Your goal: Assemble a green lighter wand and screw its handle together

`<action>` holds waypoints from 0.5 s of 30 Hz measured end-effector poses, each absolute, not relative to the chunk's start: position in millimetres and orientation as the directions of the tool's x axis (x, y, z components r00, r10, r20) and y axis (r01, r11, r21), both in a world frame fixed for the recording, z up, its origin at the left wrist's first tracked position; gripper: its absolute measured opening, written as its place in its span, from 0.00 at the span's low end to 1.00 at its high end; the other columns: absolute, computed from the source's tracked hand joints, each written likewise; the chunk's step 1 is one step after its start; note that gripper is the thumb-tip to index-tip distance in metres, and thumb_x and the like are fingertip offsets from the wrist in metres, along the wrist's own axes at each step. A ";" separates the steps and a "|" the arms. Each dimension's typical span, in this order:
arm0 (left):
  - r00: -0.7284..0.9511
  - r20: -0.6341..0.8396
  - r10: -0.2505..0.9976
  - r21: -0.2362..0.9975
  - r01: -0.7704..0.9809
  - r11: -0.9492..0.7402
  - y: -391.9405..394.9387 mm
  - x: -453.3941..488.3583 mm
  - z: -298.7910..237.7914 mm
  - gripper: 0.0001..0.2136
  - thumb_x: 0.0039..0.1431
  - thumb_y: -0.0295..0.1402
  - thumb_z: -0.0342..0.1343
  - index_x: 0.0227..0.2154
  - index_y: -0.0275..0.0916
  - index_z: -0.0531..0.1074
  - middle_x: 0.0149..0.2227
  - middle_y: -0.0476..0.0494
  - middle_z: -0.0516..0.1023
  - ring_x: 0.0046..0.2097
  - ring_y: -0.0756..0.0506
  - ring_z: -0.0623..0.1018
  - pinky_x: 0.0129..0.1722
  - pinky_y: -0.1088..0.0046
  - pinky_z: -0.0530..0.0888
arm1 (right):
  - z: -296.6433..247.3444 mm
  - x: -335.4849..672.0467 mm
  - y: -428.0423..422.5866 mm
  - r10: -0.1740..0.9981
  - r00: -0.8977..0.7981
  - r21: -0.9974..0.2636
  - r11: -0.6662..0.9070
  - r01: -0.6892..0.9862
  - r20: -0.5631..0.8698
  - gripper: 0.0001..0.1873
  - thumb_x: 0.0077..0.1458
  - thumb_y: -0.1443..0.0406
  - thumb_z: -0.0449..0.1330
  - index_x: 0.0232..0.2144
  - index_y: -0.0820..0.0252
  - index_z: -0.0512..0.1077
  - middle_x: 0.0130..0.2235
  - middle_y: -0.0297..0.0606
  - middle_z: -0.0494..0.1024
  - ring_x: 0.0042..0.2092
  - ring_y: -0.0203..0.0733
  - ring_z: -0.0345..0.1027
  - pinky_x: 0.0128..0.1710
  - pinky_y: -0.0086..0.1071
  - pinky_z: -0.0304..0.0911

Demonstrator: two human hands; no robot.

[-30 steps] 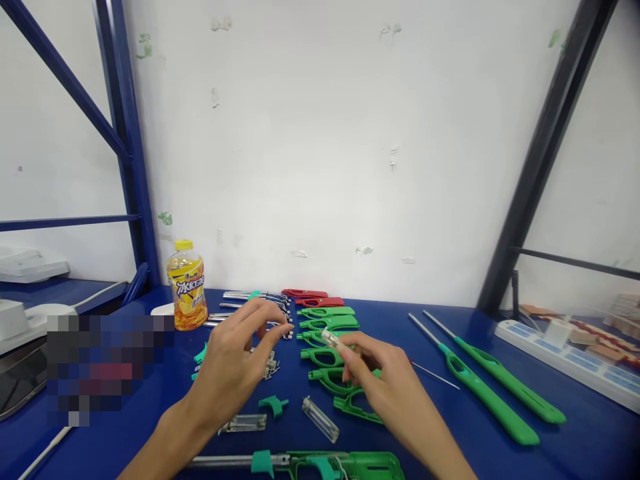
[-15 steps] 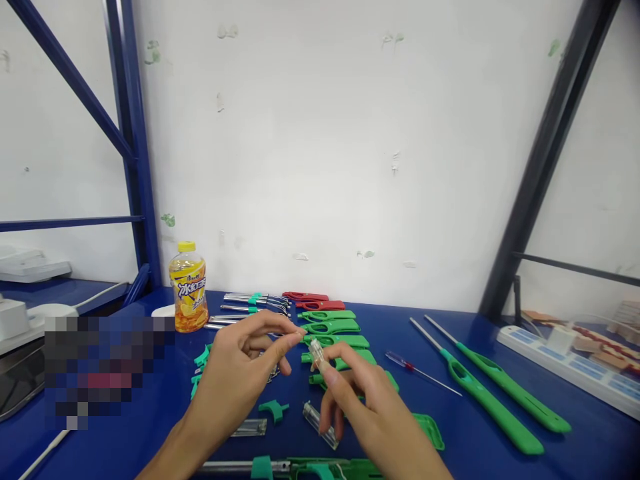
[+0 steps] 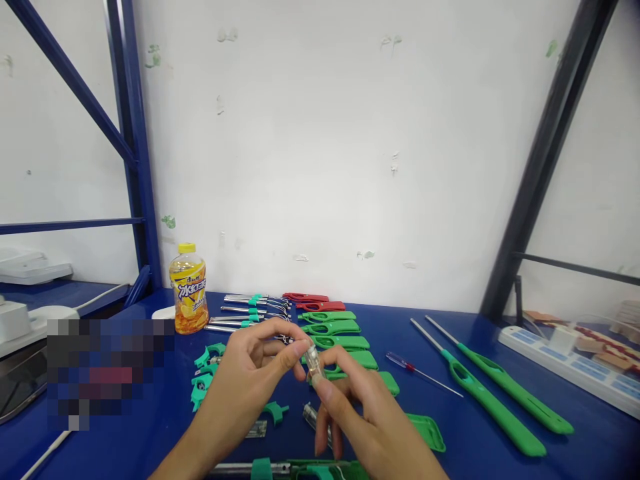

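My right hand (image 3: 357, 400) holds a small clear plastic lighter fuel tank (image 3: 313, 363), tilted, between thumb and fingers. At the tank's upper end, my left hand (image 3: 270, 363) is closed in a pinch with its fingertips touching it; whatever lies between them is hidden. Below the hands, another clear tank (image 3: 310, 417) lies partly behind my right fingers, and a third clear tank (image 3: 257, 429) shows beside my left wrist. A teal trigger (image 3: 275, 412) rests between them. Near the front edge lies an opened green lighter body (image 3: 325, 470) with a metal tube (image 3: 235, 469).
Green lighter shells (image 3: 333, 327) and red ones (image 3: 320, 307) form a column behind my hands. Metal tubes with wires (image 3: 245, 309), teal triggers (image 3: 201, 387) and a drink bottle (image 3: 189, 290) are left. A screwdriver (image 3: 400, 361), two long green lighters (image 3: 493, 407) and a power strip (image 3: 565, 367) are right.
My left hand has moved slightly right, and its pinched fingertips now meet the end of the clear tank, where a small gap was before. My right hand keeps its hold.
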State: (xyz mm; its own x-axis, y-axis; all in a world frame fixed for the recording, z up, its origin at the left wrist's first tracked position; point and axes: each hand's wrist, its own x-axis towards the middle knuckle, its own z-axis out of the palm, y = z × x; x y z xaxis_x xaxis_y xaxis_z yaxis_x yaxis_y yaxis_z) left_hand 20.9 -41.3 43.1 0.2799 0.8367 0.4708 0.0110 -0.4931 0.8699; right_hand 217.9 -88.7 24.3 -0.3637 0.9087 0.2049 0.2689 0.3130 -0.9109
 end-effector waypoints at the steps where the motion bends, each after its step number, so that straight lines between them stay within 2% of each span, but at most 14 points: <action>1: 0.281 0.469 0.837 0.871 0.007 -0.491 -41.6 21.2 43.4 0.14 0.68 0.49 0.67 0.38 0.43 0.82 0.26 0.49 0.83 0.29 0.48 0.83 0.27 0.78 0.72 | 24.5 217.4 -89.2 0.908 -0.365 -0.910 0.316 0.268 0.208 0.31 0.75 0.35 0.50 0.52 0.54 0.70 0.26 0.31 0.81 0.25 0.36 0.66 0.30 0.28 0.62; 9: 0.238 0.527 0.816 0.847 -0.063 -0.528 -49.0 24.4 44.2 0.12 0.66 0.45 0.68 0.35 0.42 0.82 0.29 0.52 0.80 0.26 0.52 0.80 0.28 0.81 0.76 | 24.8 209.9 -92.4 0.901 -0.368 -0.903 0.338 0.267 0.229 0.33 0.74 0.33 0.49 0.51 0.53 0.72 0.25 0.29 0.78 0.24 0.36 0.64 0.28 0.27 0.60; 15: 0.235 0.523 0.819 0.848 -0.045 -0.528 -53.0 25.0 45.3 0.12 0.67 0.45 0.67 0.36 0.41 0.80 0.29 0.51 0.82 0.19 0.54 0.77 0.20 0.83 0.70 | 26.7 205.0 -96.2 0.895 -0.362 -0.869 0.382 0.316 0.261 0.35 0.74 0.34 0.47 0.50 0.55 0.74 0.24 0.32 0.79 0.23 0.37 0.62 0.25 0.27 0.57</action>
